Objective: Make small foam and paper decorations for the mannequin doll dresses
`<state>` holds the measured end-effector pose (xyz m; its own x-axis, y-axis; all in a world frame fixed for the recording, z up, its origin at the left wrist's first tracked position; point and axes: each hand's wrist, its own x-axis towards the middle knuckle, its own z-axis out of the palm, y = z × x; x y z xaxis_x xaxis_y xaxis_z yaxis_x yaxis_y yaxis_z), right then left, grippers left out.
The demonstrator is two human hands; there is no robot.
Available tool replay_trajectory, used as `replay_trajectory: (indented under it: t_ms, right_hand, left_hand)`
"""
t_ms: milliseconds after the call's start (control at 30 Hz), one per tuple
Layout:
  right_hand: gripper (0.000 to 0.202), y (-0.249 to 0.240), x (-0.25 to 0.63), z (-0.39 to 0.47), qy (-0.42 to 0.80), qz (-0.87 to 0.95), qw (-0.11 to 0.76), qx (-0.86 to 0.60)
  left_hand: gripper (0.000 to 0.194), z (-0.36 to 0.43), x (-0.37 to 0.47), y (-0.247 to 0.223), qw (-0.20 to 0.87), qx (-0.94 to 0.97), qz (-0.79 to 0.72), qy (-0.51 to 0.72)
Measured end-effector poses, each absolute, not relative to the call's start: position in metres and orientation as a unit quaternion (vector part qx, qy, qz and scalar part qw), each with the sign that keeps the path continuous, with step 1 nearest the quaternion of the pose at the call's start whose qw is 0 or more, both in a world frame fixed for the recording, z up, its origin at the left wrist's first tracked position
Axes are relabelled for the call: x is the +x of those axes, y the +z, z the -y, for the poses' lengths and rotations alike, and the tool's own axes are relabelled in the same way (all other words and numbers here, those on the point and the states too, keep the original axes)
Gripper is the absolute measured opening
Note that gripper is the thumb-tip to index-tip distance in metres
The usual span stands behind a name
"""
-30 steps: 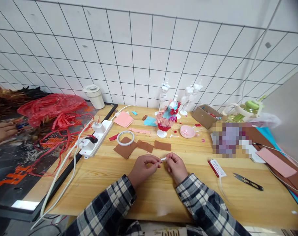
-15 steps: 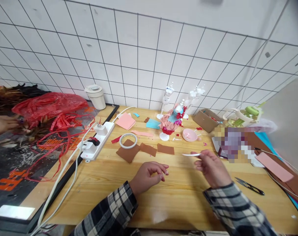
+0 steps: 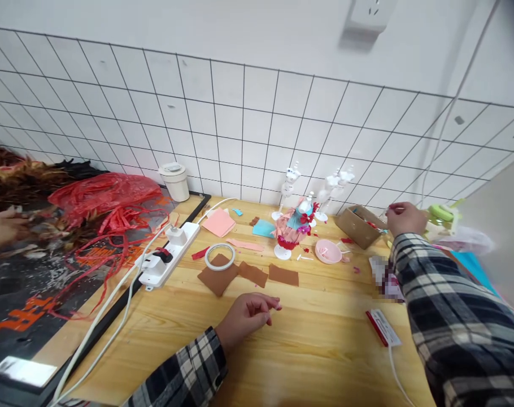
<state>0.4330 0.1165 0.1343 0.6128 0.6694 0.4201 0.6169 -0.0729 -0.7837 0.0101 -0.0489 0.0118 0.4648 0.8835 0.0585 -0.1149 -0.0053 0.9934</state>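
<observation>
My left hand (image 3: pixel 245 321) hovers over the wooden table (image 3: pixel 308 350), its fingers curled and closed against the thumb. Whatever may be between those fingertips is too small to make out. Stretched far out to the right, my right hand (image 3: pixel 407 219) is closed in a pinch beside an open cardboard box (image 3: pixel 358 227); what it pinches is not visible. Ahead of my left hand lie two brown pieces of material (image 3: pixel 283 275) (image 3: pixel 252 274) and a roll of tape (image 3: pixel 220 267) on a brown square (image 3: pixel 218 281). Behind them stands a small dress form (image 3: pixel 304 215) in a blue and pink ruffled dress.
White mini dress forms (image 3: pixel 331 186) stand by the tiled wall. A pink bowl (image 3: pixel 328 251), pink sheets (image 3: pixel 218 222), a power strip (image 3: pixel 170 254) and a corded red-and-white device (image 3: pixel 383 328) lie about. Another person's hand (image 3: pixel 3 226) is among feathers near a red plastic bag (image 3: pixel 107 195).
My right hand has moved forward and right to the cardboard box; the white strip it held no longer shows. My left hand's fingers have drawn closer together. My sleeve now covers the snips' place.
</observation>
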Motion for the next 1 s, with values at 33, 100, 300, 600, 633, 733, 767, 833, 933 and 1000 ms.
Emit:
replay_trajectory:
  t_ms: [33, 100, 300, 600, 633, 733, 767, 833, 933, 1000]
  right_hand:
    - [0.024, 0.129, 0.438, -0.122, 0.032, 0.437, 0.495, -0.75]
    - [0.027, 0.119, 0.446, -0.127, 0.052, 0.435, 0.445, -0.781]
    - [0.004, 0.128, 0.457, -0.117, -0.09, 0.476, 0.386, -0.785]
    - [0.048, 0.122, 0.264, 0.036, 0.243, 0.855, 0.249, -0.385]
    - [0.053, 0.109, 0.245, 0.049, 0.261, 0.858, 0.253, -0.364]
    - [0.046, 0.074, 0.213, 0.066, 0.303, 0.821, 0.293, -0.384]
    - [0.039, 0.066, 0.209, 0.066, 0.322, 0.804, 0.301, -0.399]
    - [0.029, 0.056, 0.208, 0.064, 0.37, 0.769, 0.304, -0.425]
    - [0.035, 0.048, 0.212, 0.063, 0.46, 0.698, 0.303, -0.458]
    - [0.047, 0.043, 0.214, 0.066, 0.536, 0.63, 0.32, -0.461]
  left_hand:
    - [0.021, 0.049, 0.01, 0.011, 0.625, 0.584, -0.33, 0.4]
    - [0.021, 0.048, 0.011, 0.01, 0.63, 0.578, -0.33, 0.401]
    - [0.019, 0.043, 0.009, 0.004, 0.663, 0.54, -0.316, 0.411]
    - [0.008, 0.043, 0.009, 0.004, 0.788, 0.412, -0.215, 0.403]
    - [0.009, 0.044, 0.009, 0.004, 0.799, 0.401, -0.207, 0.397]
    - [0.01, 0.048, 0.01, 0.004, 0.825, 0.378, -0.185, 0.377]
    - [0.01, 0.048, 0.011, 0.004, 0.83, 0.376, -0.18, 0.371]
    - [0.009, 0.049, 0.011, 0.004, 0.832, 0.381, -0.174, 0.363]
    - [0.009, 0.048, 0.011, 0.007, 0.826, 0.395, -0.172, 0.364]
    - [0.01, 0.047, 0.01, 0.009, 0.827, 0.397, -0.164, 0.363]
